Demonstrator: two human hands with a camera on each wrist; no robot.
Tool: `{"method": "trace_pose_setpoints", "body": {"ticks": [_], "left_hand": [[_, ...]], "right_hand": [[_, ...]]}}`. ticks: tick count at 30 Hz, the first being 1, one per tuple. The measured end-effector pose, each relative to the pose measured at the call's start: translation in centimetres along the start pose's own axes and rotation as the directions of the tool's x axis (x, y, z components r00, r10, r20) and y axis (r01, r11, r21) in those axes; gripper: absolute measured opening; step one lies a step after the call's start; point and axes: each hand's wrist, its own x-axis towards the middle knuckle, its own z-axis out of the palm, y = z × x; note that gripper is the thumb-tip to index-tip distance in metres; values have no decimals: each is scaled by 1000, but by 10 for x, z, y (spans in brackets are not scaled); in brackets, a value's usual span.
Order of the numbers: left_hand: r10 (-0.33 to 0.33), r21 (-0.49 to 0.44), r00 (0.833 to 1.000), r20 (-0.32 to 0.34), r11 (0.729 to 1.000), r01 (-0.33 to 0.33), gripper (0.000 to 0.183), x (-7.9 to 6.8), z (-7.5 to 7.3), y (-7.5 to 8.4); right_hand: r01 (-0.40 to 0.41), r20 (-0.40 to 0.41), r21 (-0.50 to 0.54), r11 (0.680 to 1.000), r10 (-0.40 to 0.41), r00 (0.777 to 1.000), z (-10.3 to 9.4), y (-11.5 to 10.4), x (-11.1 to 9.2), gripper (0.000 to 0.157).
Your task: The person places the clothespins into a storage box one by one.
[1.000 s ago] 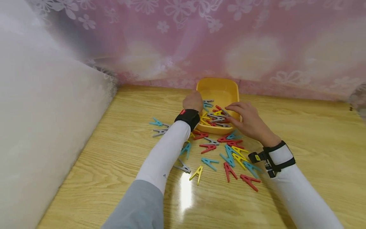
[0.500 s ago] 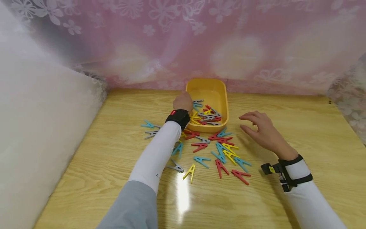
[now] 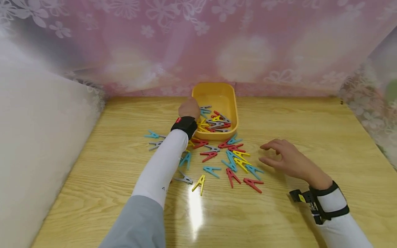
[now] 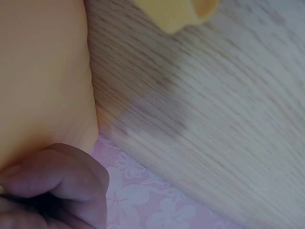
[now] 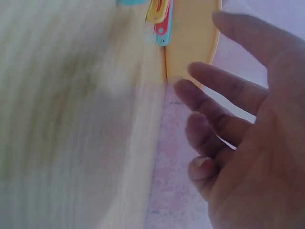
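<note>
At the left rim of a yellow plastic basket, my left hand grips with curled fingers; its fingertips are mostly hidden in the head view. Up close in the left wrist view, those curled fingers lie against the basket's wall. My right hand hovers over the table right of the basket, thumb and fingers apart and nothing between them. Clothespins in red, yellow, blue and grey lie inside the basket, among them a grey clothespin. More are scattered before it, including a red clothespin and a yellow clothespin.
The wood-grain table meets a pink floral cloth just behind the basket. A white surface rises along the left side. Beyond my left forearm lie a blue clothespin and a grey clothespin.
My right hand has left the basket, moving right and toward me, with fingers spread. My left hand stays at the basket's rim. The head view has swung to the right.
</note>
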Motion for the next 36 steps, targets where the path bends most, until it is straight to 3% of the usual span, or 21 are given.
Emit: {"method": "trace_pose_setpoints", "body": {"ticks": [7,15,21,30,36], "left_hand": [[-6,-12,1000,13,1000,6,37,0,-1,-2],[-39,-31,999,-2,999,39,32,0,-3,-10],[-44,-54,999,-16,998,43,29,-1,-4,-12],[-45,-34,999,-26,998,44,31,-5,-6,-10],[-62,-35,998,-29,998,61,34,-1,-1,-11]], "right_hand": [[-134,129,-30,990,137,982,4,-12,-14,52],[-142,192,-81,987,155,969,12,-17,-12,52],[-134,221,-90,987,151,964,14,-19,-8,42],[-75,107,5,997,74,991,2,-9,-4,33],[-3,-87,30,1000,6,996,-9,-7,16,26]]}}
